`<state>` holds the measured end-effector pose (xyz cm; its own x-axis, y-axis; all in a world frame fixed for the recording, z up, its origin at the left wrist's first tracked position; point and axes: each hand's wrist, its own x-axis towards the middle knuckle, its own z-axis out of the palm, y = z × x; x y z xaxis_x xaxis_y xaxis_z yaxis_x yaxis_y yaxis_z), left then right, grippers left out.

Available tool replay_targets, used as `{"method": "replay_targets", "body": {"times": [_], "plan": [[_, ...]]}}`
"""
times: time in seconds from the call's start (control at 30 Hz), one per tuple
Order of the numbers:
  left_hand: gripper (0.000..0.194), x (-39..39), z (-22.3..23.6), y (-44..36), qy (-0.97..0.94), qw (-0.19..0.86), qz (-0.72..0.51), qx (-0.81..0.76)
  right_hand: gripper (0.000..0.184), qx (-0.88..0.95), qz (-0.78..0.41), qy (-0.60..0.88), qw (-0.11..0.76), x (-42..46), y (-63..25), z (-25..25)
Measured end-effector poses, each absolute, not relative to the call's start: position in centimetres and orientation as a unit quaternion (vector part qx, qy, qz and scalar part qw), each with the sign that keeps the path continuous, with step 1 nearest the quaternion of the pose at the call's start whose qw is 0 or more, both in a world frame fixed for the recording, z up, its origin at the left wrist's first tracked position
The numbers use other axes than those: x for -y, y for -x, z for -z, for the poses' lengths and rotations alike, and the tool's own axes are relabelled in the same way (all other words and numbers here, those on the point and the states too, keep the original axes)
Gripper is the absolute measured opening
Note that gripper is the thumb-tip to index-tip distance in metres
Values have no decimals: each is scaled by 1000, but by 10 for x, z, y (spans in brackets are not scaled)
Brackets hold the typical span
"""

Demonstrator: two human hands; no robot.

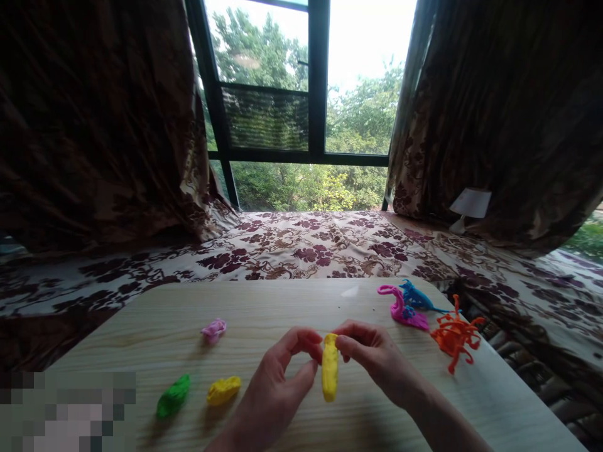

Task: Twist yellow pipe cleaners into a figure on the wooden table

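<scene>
A long yellow piece of modelling clay [330, 370] hangs upright above the table, its upper end bent over. My right hand [372, 351] pinches that upper end between thumb and fingers. Just left of the clay is my left hand [287, 376], fingers curved and thumb held apart from them. Its fingertips are at the clay's left side; whether they touch it I cannot tell. A second yellow clay lump [223, 390] and a green clay lump [173, 396] lie to the left of my left hand. Farther back is a small pink clay lump [213, 331].
On the pale wooden table [160, 314], at the right, stand a magenta clay figure [400, 311], a blue clay figure [417, 295] and an orange many-armed clay figure [456, 336]. Beyond are a flowered cloth [311, 245], a small white lamp [471, 204], curtains and a window.
</scene>
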<state>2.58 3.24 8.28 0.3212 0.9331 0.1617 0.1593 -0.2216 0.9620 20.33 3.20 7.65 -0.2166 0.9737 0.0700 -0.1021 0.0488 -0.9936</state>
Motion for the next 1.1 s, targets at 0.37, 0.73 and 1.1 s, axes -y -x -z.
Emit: {"method": "replay_targets", "body": {"times": [0.37,0.73,1.1], "plan": [[25,-37,-81,-22,-570,637,-335,-396,14,627,-470,408,468,-26,-193,-72],[30,-40,-68,-26,-510,628,-396,-435,21,573,-477,452,489,-32,-189,-65],[30,-40,-74,-24,-511,651,-383,-409,17,543,-531,415,500,-31,-191,-65]]}}
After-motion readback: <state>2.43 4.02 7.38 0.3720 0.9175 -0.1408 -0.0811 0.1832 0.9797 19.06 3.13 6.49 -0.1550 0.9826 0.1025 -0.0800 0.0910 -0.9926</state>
